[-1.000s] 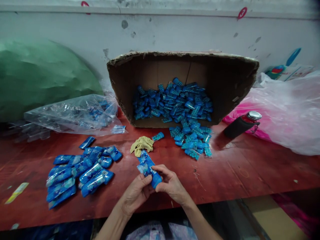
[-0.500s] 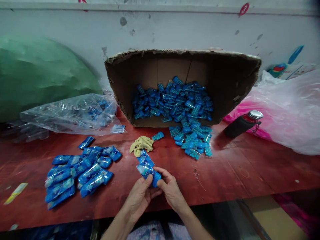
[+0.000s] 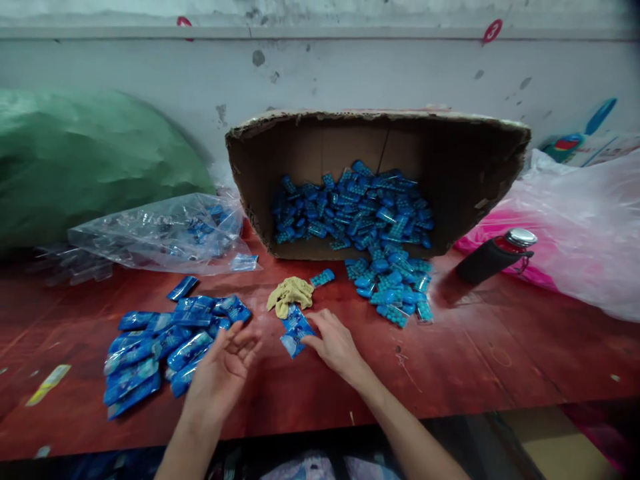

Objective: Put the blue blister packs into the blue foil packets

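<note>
My left hand (image 3: 223,370) is open, palm partly up, with loosely curled fingers and nothing seen in them. It is at the right edge of a pile of filled blue packets (image 3: 133,353) and covers part of it. My right hand (image 3: 337,347) has thumb and fingers apart at the flat blue sleeves (image 3: 296,328), the thumb touching or just over their edge. Those sleeves lie on the red tabletop against a crumpled yellowish cloth (image 3: 290,295). One clear-topped blue bottle of small beads (image 3: 323,278) rests just behind the cloth.
A cardboard box (image 3: 425,133) on its side spills many small blue bottles (image 3: 395,287) onto the table. A black-sleeved flask (image 3: 493,257) and pink-white plastic bags (image 3: 575,233) are at the right. A clear bag (image 3: 150,230) and large green sack (image 3: 100,160) stand left.
The packet that both hands held is out of them, and my left hand has moved left to the pile. My right hand has shifted forward to the flat sleeves. The view has shifted slightly.
</note>
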`<control>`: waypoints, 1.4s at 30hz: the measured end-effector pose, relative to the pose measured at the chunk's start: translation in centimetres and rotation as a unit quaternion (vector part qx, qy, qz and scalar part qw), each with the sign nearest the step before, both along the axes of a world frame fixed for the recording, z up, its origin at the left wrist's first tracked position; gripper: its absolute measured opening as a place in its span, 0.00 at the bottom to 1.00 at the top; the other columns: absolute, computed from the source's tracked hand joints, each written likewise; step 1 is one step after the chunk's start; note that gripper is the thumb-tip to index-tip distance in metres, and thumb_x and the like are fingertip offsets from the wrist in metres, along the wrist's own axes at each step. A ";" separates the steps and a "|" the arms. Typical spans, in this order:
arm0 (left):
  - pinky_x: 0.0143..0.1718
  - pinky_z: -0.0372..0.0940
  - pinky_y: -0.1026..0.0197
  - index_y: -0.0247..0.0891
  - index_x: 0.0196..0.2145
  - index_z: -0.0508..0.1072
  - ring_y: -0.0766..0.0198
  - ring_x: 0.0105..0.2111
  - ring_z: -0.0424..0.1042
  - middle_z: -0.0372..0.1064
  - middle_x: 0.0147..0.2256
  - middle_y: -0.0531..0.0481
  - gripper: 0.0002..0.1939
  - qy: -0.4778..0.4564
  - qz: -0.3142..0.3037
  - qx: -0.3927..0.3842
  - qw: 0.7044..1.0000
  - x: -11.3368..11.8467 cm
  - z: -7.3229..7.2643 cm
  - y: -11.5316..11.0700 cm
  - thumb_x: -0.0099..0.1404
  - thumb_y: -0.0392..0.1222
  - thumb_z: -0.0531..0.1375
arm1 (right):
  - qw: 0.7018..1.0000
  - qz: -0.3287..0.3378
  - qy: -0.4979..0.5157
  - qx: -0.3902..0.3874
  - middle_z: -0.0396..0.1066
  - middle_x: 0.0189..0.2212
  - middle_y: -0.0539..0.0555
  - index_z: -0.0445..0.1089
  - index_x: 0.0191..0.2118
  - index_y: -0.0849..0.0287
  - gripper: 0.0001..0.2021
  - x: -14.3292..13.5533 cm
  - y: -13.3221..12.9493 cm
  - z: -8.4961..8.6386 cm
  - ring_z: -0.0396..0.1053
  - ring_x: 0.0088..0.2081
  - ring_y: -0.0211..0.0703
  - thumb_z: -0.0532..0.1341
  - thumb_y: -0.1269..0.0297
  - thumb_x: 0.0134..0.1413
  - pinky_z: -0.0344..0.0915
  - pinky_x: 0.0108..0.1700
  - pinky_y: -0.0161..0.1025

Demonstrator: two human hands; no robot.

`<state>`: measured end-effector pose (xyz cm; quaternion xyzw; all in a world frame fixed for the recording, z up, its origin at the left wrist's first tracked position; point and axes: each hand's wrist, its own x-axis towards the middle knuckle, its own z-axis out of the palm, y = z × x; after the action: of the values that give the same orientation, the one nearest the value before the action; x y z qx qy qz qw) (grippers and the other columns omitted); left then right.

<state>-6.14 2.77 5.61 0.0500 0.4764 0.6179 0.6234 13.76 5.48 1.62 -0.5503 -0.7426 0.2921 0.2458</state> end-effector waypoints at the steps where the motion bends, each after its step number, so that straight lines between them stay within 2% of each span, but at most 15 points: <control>1: 0.33 0.68 0.57 0.33 0.33 0.70 0.60 0.30 0.74 0.74 0.23 0.47 0.09 0.017 -0.028 -0.013 0.999 0.7 -0.5 -0.1 0.61 0.35 0.50 | 0.998 -0.007 -0.064 0.000 0.66 0.37 0.55 0.66 0.41 0.58 0.15 -0.5 0.5 0.0 0.63 0.40 0.48 0.62 0.61 0.46 0.60 0.39 0.40; 4: 0.32 0.67 0.59 0.34 0.34 0.68 0.61 0.27 0.74 0.73 0.23 0.48 0.06 0.076 -0.069 -0.031 0.994 2.8 -2.2 -0.3 0.56 0.35 0.56 | 0.985 -0.020 -0.174 -0.011 0.67 0.36 0.58 0.66 0.38 0.61 0.14 -2.0 0.9 -0.6 0.64 0.39 0.50 0.63 0.61 0.45 0.59 0.37 0.40; 8: 0.29 0.65 0.63 0.34 0.36 0.67 0.65 0.25 0.72 0.73 0.23 0.50 0.13 0.151 -0.077 -0.024 0.985 4.1 -3.9 -0.9 0.52 0.40 0.61 | 0.982 -0.016 -0.187 -0.012 0.68 0.33 0.56 0.67 0.34 0.58 0.04 -2.4 0.2 -1.3 0.65 0.38 0.47 0.58 0.65 0.51 0.58 0.37 0.38; 10: 0.27 0.64 0.65 0.34 0.36 0.67 0.66 0.24 0.71 0.72 0.24 0.51 0.16 0.179 -0.094 -0.020 0.979 4.3 -4.3 -1.1 0.50 0.43 0.62 | 0.982 -0.011 -0.187 -0.009 0.67 0.34 0.56 0.66 0.36 0.58 0.06 -2.1 0.1 -1.4 0.65 0.38 0.47 0.58 0.66 0.51 0.57 0.36 0.38; 14: 0.23 0.61 0.66 0.33 0.35 0.68 0.67 0.21 0.70 0.71 0.24 0.50 0.18 0.220 -0.124 -0.024 0.967 4.7 -4.5 -1.2 0.48 0.46 0.62 | 0.985 0.018 -0.170 0.000 0.65 0.37 0.53 0.63 0.45 0.51 0.15 -1.7 1.0 -1.6 0.63 0.39 0.45 0.60 0.65 0.49 0.56 0.34 0.36; 17: 0.22 0.60 0.67 0.33 0.35 0.68 0.67 0.21 0.69 0.71 0.24 0.50 0.19 0.229 -0.122 -0.023 0.966 4.7 -4.5 -1.1 0.47 0.46 0.63 | 0.988 0.019 -0.154 0.001 0.64 0.35 0.52 0.65 0.39 0.52 0.10 -1.8 1.8 -2.1 0.63 0.39 0.44 0.59 0.67 0.49 0.56 0.34 0.35; 20: 0.19 0.58 0.68 0.33 0.32 0.68 0.69 0.18 0.67 0.70 0.22 0.52 0.18 0.227 -0.121 -0.018 0.966 4.6 -4.6 -1.2 0.46 0.46 0.63 | 0.992 0.007 -0.127 0.002 0.65 0.32 0.51 0.66 0.34 0.55 0.04 -1.6 1.9 -2.4 0.63 0.38 0.43 0.59 0.68 0.49 0.56 0.34 0.35; 25: 0.15 0.55 0.70 0.35 0.32 0.65 0.72 0.15 0.63 0.65 0.21 0.56 0.18 0.222 -0.103 -0.036 0.969 5.7 -5.1 -1.6 0.45 0.44 0.64 | 0.998 -0.023 -0.056 0.004 0.65 0.32 0.50 0.65 0.33 0.57 0.03 -0.8 1.1 -1.8 0.64 0.34 0.38 0.57 0.66 0.51 0.57 0.35 0.32; 28: 0.14 0.55 0.70 0.36 0.35 0.63 0.73 0.15 0.63 0.63 0.21 0.58 0.21 0.204 -0.105 -0.031 0.973 6.6 -5.5 -1.3 0.44 0.42 0.65 | 0.998 -0.017 0.054 -0.030 0.67 0.28 0.47 0.65 0.32 0.58 0.02 -0.7 0.5 -1.6 0.65 0.30 0.36 0.57 0.67 0.50 0.59 0.31 0.30; 31: 0.13 0.55 0.70 0.35 0.31 0.64 0.74 0.14 0.63 0.64 0.22 0.57 0.17 0.164 -0.135 -0.027 0.977 7.0 -5.8 -0.5 0.46 0.43 0.64 | 0.989 -0.007 0.129 -0.068 0.67 0.23 0.46 0.66 0.31 0.59 0.04 -1.1 0.1 -1.7 0.65 0.25 0.36 0.55 0.67 0.52 0.58 0.27 0.30; 34: 0.13 0.55 0.70 0.35 0.25 0.62 0.74 0.13 0.62 0.64 0.19 0.57 0.14 0.155 -0.145 -0.045 0.976 6.8 -6.0 0.1 0.46 0.44 0.63 | 0.993 -0.029 0.102 -0.048 0.69 0.26 0.49 0.68 0.32 0.57 0.07 -1.7 -0.1 -1.7 0.66 0.29 0.39 0.53 0.65 0.54 0.58 0.31 0.33; 36: 0.13 0.56 0.70 0.35 0.22 0.62 0.73 0.12 0.62 0.63 0.17 0.57 0.13 0.164 -0.150 -0.052 0.974 6.6 -6.1 0.3 0.47 0.45 0.63 | 0.998 -0.060 0.026 -0.005 0.70 0.30 0.52 0.69 0.33 0.56 0.07 -1.9 -0.1 -1.8 0.65 0.34 0.42 0.53 0.65 0.54 0.57 0.35 0.35; 39: 0.13 0.57 0.69 0.35 0.21 0.62 0.71 0.12 0.63 0.62 0.15 0.56 0.13 0.184 -0.155 -0.057 0.969 6.2 -6.1 0.2 0.47 0.45 0.63 | 0.989 -0.087 -0.110 0.050 0.68 0.33 0.55 0.68 0.32 0.55 0.06 -2.0 -0.1 -2.1 0.64 0.37 0.46 0.54 0.67 0.53 0.57 0.37 0.38; 40: 0.13 0.57 0.69 0.35 0.22 0.63 0.71 0.12 0.62 0.63 0.15 0.57 0.13 0.194 -0.150 -0.058 0.968 6.1 -6.1 0.1 0.46 0.45 0.63 | 0.987 -0.090 -0.119 0.054 0.67 0.33 0.55 0.68 0.32 0.55 0.06 -1.9 -0.1 -2.1 0.63 0.37 0.46 0.54 0.68 0.52 0.58 0.37 0.38; 42: 0.11 0.54 0.70 0.36 0.27 0.64 0.72 0.11 0.61 0.63 0.16 0.58 0.14 0.225 -0.125 -0.056 0.965 6.0 -5.9 -0.1 0.46 0.46 0.63 | 0.992 -0.098 -0.064 0.048 0.67 0.32 0.54 0.66 0.31 0.56 0.05 -1.7 0.0 -2.1 0.63 0.36 0.44 0.54 0.70 0.52 0.58 0.37 0.38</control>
<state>-0.10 2.66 -0.34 0.2117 0.6280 0.4803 0.5745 12.09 5.43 -0.44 -0.6251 -0.7127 0.1949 0.2515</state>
